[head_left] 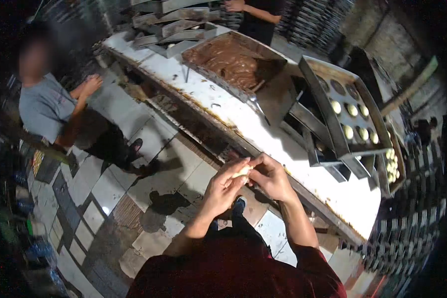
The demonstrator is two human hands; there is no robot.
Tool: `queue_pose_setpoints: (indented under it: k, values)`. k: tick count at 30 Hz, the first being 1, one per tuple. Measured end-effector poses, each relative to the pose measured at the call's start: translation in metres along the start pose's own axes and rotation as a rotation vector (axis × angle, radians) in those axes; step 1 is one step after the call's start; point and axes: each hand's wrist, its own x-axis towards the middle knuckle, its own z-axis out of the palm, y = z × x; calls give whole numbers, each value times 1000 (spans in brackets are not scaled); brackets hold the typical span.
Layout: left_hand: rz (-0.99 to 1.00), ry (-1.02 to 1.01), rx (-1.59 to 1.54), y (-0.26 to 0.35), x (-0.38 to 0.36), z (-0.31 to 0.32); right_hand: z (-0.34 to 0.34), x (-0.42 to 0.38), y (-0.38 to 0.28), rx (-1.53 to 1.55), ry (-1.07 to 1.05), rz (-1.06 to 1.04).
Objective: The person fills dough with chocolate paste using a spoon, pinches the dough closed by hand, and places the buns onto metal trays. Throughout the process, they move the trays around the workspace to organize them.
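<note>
A small piece of pale dough (243,172) is pinched between both hands, over the near edge of the table. My left hand (221,191) cups it from the left with bent fingers. From the right, my right hand (273,180) presses thumb and fingertips against it. Fingers cover part of the dough. Beyond the hands, a large tray of brown, chocolate-like paste (228,62) sits on the white table (293,154), with a metal-handled tool (256,103) at its near edge.
Metal baking trays (333,124) are stacked unevenly on the right; the top one carries several pale dough balls (352,110). Another tray at far right holds more balls (391,166). More trays (176,25) stand at the back. One person (52,107) stands left, another (258,17) behind the table.
</note>
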Motion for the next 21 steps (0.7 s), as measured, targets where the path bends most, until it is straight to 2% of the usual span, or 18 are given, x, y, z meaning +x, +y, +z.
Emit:
queue_pose_setpoints:
  k: [2, 3, 4, 5, 6, 7, 8, 10, 11, 12, 14, 15, 17, 18, 20, 21]
  values:
    - [-15, 33, -32, -5, -9, 9, 5, -23, 1, 200, 67, 104]
    - [-125, 111, -97, -8, -9, 12, 13, -36, 2, -113, 173, -10]
    - [-227, 186, -157, -10, -7, 15, 19, -47, -3, -433, 233, -315]
    - [-409, 256, -352, -6, -6, 22, 25, -59, -9, -582, 270, -365]
    - [-421, 311, -430, 1, -5, 36, 28, -72, -13, -732, 304, -411]
    - [-481, 244, -501, -1, -10, 44, 22, -84, -14, -844, 335, -416]
    - [-544, 175, -568, -4, -18, 53, 15, -94, -12, -854, 355, -403]
    - [-553, -12, -645, -2, -28, 76, -7, -110, -8, -606, 470, -315]
    - [-478, -95, -549, -5, -34, 89, -22, -121, -9, -498, 524, -266]
    - [-471, -174, -435, -2, -43, 102, -33, -135, -8, -220, 595, -88]
    - [-324, -246, -359, -3, -58, 138, -54, -161, -11, 148, 612, -14]
    - [-323, -263, -357, -6, -65, 157, -64, -176, -9, 147, 627, -21]
    - [-56, -265, -84, -17, -83, 196, -81, -213, 4, 157, 644, 45]
    - [-57, -274, -82, -24, -90, 216, -87, -231, 30, -138, 700, -139]
    - [-212, 10, -241, -32, -97, 259, -93, -268, 27, -304, 750, -255]
    - [-303, 42, -518, -29, -101, 280, -98, -288, 22, -362, 740, -253]
